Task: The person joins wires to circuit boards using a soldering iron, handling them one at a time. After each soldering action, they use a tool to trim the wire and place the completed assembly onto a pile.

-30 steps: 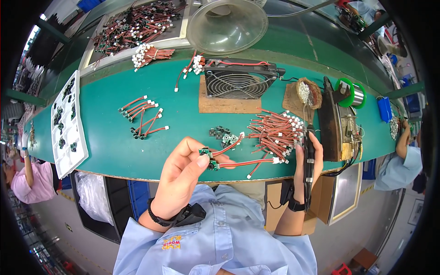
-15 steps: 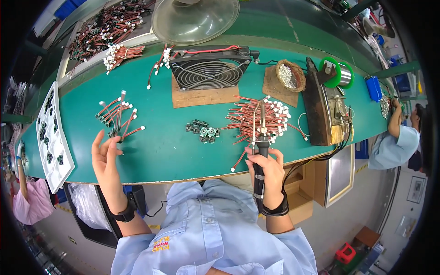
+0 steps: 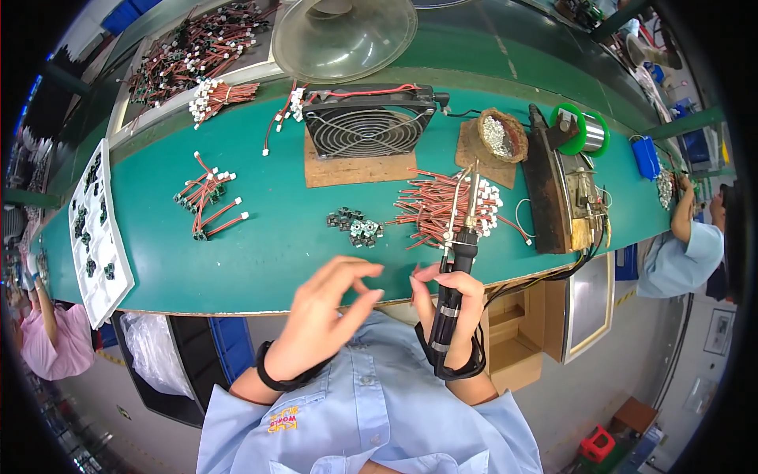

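My left hand hovers over the bench's front edge, its fingers curved and apart with nothing visible between them. Close beside it, my right hand is wrapped round the black handle of a soldering iron, whose metal tip points away from me. A thin reddish bit shows at the right fingertips, too small to make out. Beyond the iron lies a pile of red-black wire leads with white connectors. Small dark green circuit boards cluster left of the pile. Farther left rest several leads joined to boards.
A fan stands at the back on a brown board. Right of it are a bowl of silvery bits, a solder spool and the iron's stand. A white tray of boards lies left; a clear hood hangs behind.
My left hand has left the joined leads at the far left and come right, near my right hand. The right hand has drawn slightly nearer me with the iron tilted; the near loose lead no longer shows.
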`<state>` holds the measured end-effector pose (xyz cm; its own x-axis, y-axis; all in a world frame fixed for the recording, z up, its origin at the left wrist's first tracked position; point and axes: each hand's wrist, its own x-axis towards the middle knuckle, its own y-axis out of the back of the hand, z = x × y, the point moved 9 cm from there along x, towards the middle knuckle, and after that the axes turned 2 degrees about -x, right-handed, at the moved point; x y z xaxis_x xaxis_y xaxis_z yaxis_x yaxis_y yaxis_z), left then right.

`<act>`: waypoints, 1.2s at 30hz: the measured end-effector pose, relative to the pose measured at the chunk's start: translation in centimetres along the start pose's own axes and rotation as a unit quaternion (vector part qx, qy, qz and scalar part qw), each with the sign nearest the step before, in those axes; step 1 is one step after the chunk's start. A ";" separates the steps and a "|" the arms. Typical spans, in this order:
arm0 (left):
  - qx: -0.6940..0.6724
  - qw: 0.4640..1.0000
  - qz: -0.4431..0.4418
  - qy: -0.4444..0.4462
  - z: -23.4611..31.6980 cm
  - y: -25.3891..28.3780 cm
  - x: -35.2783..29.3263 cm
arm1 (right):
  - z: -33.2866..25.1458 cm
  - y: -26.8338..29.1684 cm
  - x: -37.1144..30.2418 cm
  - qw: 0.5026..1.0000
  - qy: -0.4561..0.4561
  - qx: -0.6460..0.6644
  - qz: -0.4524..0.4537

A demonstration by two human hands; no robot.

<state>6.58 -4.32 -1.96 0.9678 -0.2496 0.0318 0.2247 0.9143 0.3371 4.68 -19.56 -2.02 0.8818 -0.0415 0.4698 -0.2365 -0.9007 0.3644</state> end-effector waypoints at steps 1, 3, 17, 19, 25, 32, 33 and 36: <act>0.000 1.000 -0.001 -0.002 0.3 -0.5 0.1 | 0.0 0.0 0.1 0.998 -0.024 0.054 0.001; -0.025 0.999 -0.045 -0.004 0.7 -2.1 0.3 | -0.3 0.4 0.4 0.995 -0.038 0.096 0.000; -0.044 0.995 -0.074 -0.049 1.5 -3.1 0.5 | 0.7 -0.5 0.4 0.882 -0.232 0.410 0.026; -0.039 0.998 -0.045 -0.028 2.4 -1.5 0.7 | 0.7 -0.3 0.7 0.912 -0.204 0.356 0.000; 0.050 0.990 -0.029 -0.129 4.2 -0.7 1.4 | -1.2 -0.5 1.1 0.985 -0.087 0.091 -0.117; 0.177 0.966 0.011 -0.189 4.9 -1.7 0.3 | -2.6 0.3 1.5 0.990 -0.001 -0.057 -0.127; 0.177 0.966 0.010 -0.191 4.9 -1.8 0.3 | -2.3 0.5 1.5 0.993 -0.009 -0.048 -0.111; 0.127 0.981 -0.008 -0.148 4.1 -1.9 0.6 | -1.5 1.0 0.7 0.997 -0.017 -0.018 -0.077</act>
<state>6.30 -7.53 1.27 0.8805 -0.3794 0.2842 0.1672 0.8095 0.5628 4.42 -19.86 -0.18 0.9220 0.0806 0.3788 -0.1116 -0.8814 0.4590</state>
